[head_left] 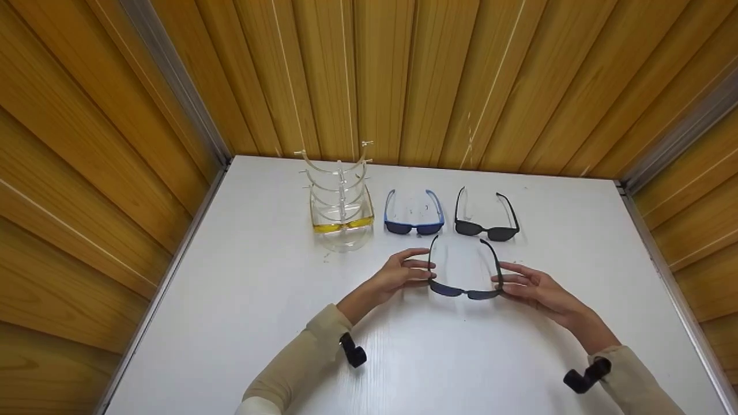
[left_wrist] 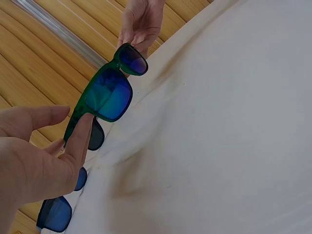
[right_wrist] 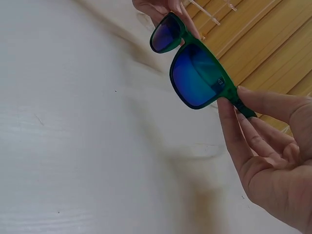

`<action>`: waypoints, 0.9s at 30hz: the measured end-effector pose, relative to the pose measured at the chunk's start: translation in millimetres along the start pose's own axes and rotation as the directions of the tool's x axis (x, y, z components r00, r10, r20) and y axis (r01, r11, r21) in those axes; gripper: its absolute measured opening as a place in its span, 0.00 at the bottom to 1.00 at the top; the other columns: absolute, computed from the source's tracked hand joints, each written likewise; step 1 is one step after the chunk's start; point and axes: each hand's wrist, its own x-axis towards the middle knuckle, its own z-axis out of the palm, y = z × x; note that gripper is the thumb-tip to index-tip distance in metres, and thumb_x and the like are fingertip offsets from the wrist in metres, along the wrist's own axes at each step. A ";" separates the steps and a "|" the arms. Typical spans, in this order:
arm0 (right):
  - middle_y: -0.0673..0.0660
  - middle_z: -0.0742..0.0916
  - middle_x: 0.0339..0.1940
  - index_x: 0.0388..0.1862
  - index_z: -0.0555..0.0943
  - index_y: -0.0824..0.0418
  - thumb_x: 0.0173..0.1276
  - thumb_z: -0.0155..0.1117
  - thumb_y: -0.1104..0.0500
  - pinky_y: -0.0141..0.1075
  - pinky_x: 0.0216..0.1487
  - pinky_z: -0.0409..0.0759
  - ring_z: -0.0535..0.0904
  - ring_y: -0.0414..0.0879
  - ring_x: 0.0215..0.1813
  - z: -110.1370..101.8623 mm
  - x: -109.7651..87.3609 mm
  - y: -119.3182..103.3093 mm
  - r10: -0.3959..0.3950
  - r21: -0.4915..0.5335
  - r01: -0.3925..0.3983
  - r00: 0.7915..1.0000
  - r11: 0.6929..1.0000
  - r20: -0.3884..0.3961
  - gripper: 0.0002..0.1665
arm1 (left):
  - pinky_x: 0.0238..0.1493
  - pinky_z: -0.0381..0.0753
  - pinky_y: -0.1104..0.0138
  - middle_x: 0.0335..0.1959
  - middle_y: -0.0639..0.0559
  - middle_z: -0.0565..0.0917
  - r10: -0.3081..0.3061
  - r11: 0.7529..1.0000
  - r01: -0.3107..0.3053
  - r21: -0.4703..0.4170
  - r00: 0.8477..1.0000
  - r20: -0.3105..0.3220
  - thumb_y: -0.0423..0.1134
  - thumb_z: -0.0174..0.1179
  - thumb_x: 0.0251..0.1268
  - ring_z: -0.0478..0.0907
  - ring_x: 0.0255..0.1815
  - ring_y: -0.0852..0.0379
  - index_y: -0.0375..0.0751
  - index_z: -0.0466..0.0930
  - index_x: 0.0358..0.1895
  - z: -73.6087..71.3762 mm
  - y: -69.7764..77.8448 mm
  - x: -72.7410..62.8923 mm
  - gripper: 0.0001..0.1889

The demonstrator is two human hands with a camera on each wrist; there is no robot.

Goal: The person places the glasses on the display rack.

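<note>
A pair of green-framed sunglasses (head_left: 447,289) with mirrored blue-green lenses is held between both hands over the white table, its temples unfolded and pointing away from me. My left hand (head_left: 398,274) grips it at the left temple by the hinge. On the other side, my right hand (head_left: 539,294) pinches the right temple beside its hinge. In the right wrist view the thumb and fingers of the right hand (right_wrist: 273,156) close on the frame's corner. The left wrist view has the lens fronts (left_wrist: 109,95) facing the camera.
Behind the hands, blue-framed sunglasses (head_left: 399,228) and black sunglasses (head_left: 500,233) lie unfolded on the white table (head_left: 259,276). A clear tiered eyewear stand (head_left: 342,178) at the back left carries yellow-lensed glasses (head_left: 328,228) on a low tier. Wood-panel walls (head_left: 380,80) enclose the table.
</note>
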 end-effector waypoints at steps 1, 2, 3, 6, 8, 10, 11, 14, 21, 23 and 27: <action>0.51 0.87 0.61 0.81 0.59 0.61 0.76 0.58 0.68 0.34 0.65 0.81 0.84 0.39 0.62 1.4 0.5 -0.8 -0.002 0.004 0.002 1.000 1.000 0.006 0.37 | 0.62 0.84 0.56 0.67 0.27 0.77 0.001 1.000 -0.001 0.001 1.000 -0.004 0.22 0.61 0.67 0.88 0.52 0.52 0.36 0.66 0.75 -1.0 0.7 -1.2 0.33; 0.51 0.87 0.62 0.81 0.59 0.62 0.76 0.57 0.69 0.34 0.65 0.81 0.84 0.39 0.63 3.1 1.1 -1.6 -0.005 0.008 0.004 1.000 1.000 0.011 0.37 | 0.62 0.85 0.56 0.67 0.28 0.77 0.002 1.000 -0.001 0.003 1.000 -0.009 0.22 0.61 0.67 0.88 0.51 0.52 0.36 0.66 0.75 -2.0 1.4 -2.5 0.33; 0.51 0.87 0.61 0.81 0.59 0.62 0.77 0.57 0.69 0.34 0.65 0.81 0.84 0.39 0.63 4.7 1.7 -2.5 -0.004 0.013 0.004 1.000 1.000 0.014 0.37 | 0.61 0.85 0.57 0.67 0.28 0.77 -0.001 1.000 0.001 0.001 1.000 -0.014 0.22 0.61 0.67 0.88 0.51 0.52 0.36 0.66 0.75 -2.9 2.2 -3.9 0.33; 0.53 0.87 0.62 0.81 0.59 0.61 0.77 0.57 0.68 0.34 0.65 0.81 0.84 0.40 0.62 9.2 4.0 -5.0 -0.007 0.026 0.006 1.000 1.000 0.020 0.37 | 0.61 0.85 0.57 0.66 0.28 0.78 0.000 1.000 0.000 0.008 1.000 -0.024 0.22 0.61 0.67 0.88 0.51 0.53 0.36 0.66 0.75 -6.1 4.4 -7.2 0.33; 0.54 0.87 0.62 0.81 0.60 0.61 0.77 0.57 0.68 0.34 0.65 0.81 0.84 0.39 0.62 12.3 5.2 -6.5 -0.006 0.033 0.005 1.000 0.999 0.019 0.37 | 0.61 0.85 0.57 0.66 0.29 0.78 0.000 1.000 0.000 0.008 1.000 -0.031 0.23 0.61 0.67 0.88 0.51 0.53 0.37 0.67 0.74 -8.1 5.7 -9.4 0.32; 0.53 0.87 0.61 0.81 0.60 0.61 0.77 0.58 0.68 0.33 0.65 0.81 0.85 0.40 0.61 15.2 6.5 -7.6 -0.006 0.039 0.005 1.000 0.999 0.016 0.36 | 0.61 0.85 0.57 0.66 0.29 0.78 0.005 1.000 -0.005 0.012 0.999 -0.033 0.23 0.62 0.67 0.88 0.51 0.53 0.37 0.67 0.74 -10.1 7.0 -11.6 0.32; 0.53 0.88 0.60 0.81 0.61 0.61 0.77 0.58 0.68 0.34 0.65 0.81 0.85 0.40 0.61 16.6 7.1 -8.1 -0.005 0.044 0.005 1.000 0.999 0.015 0.36 | 0.61 0.85 0.57 0.66 0.29 0.78 0.005 1.000 -0.005 0.009 0.999 -0.033 0.23 0.62 0.67 0.88 0.50 0.53 0.38 0.67 0.75 -11.2 7.4 -12.6 0.32; 0.53 0.88 0.60 0.80 0.61 0.61 0.76 0.58 0.68 0.34 0.65 0.81 0.85 0.41 0.61 21.1 9.1 -9.3 -0.007 0.060 0.006 1.000 0.998 0.017 0.36 | 0.60 0.86 0.57 0.65 0.29 0.79 0.011 1.000 -0.011 0.005 0.999 -0.040 0.23 0.62 0.67 0.88 0.49 0.54 0.37 0.67 0.75 -14.0 9.0 -16.4 0.33; 0.53 0.88 0.59 0.81 0.58 0.62 0.75 0.59 0.69 0.36 0.66 0.80 0.85 0.43 0.62 30.0 15.7 -11.2 -0.012 0.075 0.010 1.000 0.997 0.021 0.39 | 0.60 0.86 0.56 0.64 0.31 0.80 0.017 1.000 -0.018 -0.012 0.999 -0.052 0.23 0.63 0.66 0.88 0.49 0.54 0.38 0.68 0.74 -22.4 12.0 -25.5 0.33; 0.54 0.88 0.59 0.81 0.60 0.61 0.75 0.59 0.70 0.37 0.66 0.80 0.85 0.43 0.61 32.3 17.4 -11.5 -0.017 0.078 0.015 1.000 0.997 0.020 0.38 | 0.60 0.86 0.56 0.63 0.33 0.82 0.022 1.000 -0.022 -0.007 0.998 -0.056 0.24 0.63 0.66 0.88 0.50 0.53 0.39 0.68 0.74 -24.8 13.4 -28.2 0.33; 0.54 0.88 0.58 0.79 0.64 0.59 0.75 0.59 0.70 0.38 0.67 0.80 0.86 0.41 0.59 37.7 21.3 -12.3 -0.033 0.085 0.031 0.999 0.996 0.020 0.36 | 0.60 0.86 0.56 0.63 0.34 0.82 0.035 0.999 -0.035 0.006 0.998 -0.061 0.25 0.64 0.66 0.88 0.51 0.52 0.39 0.68 0.74 -30.6 16.5 -32.6 0.33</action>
